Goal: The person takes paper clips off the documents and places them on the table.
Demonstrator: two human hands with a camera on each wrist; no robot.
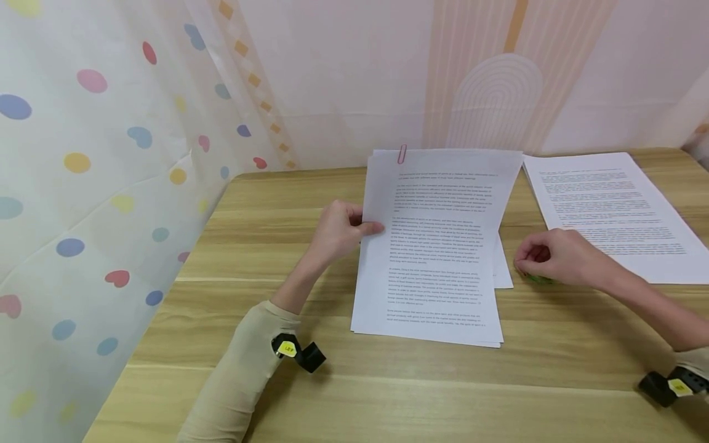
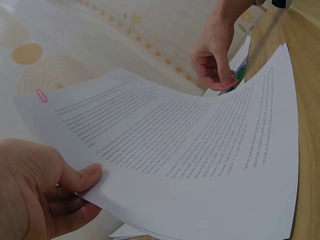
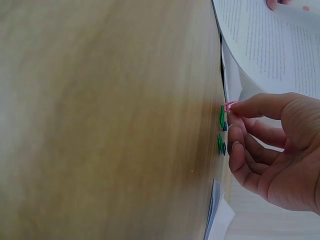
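Observation:
My left hand [image 1: 362,226] grips the left edge of a stack of printed sheets [image 1: 432,264], thumb on top, lifting that edge slightly off the table. A pink paper clip [image 1: 402,154] sits on the stack's top edge. In the left wrist view the left hand [image 2: 75,187] holds the curved stack [image 2: 200,165] with that top-edge clip [image 2: 42,95] at far left. My right hand [image 1: 523,261] hovers to the right of the stack and pinches another pink paper clip [image 3: 230,106] just above a small pile of green and blue clips [image 3: 221,130].
A second pile of printed pages [image 1: 609,209] lies at the right rear of the wooden table [image 1: 388,394]. A loose sheet pokes out under the held stack. A dotted curtain [image 1: 83,184] hangs along the left side, and a wall backs the table.

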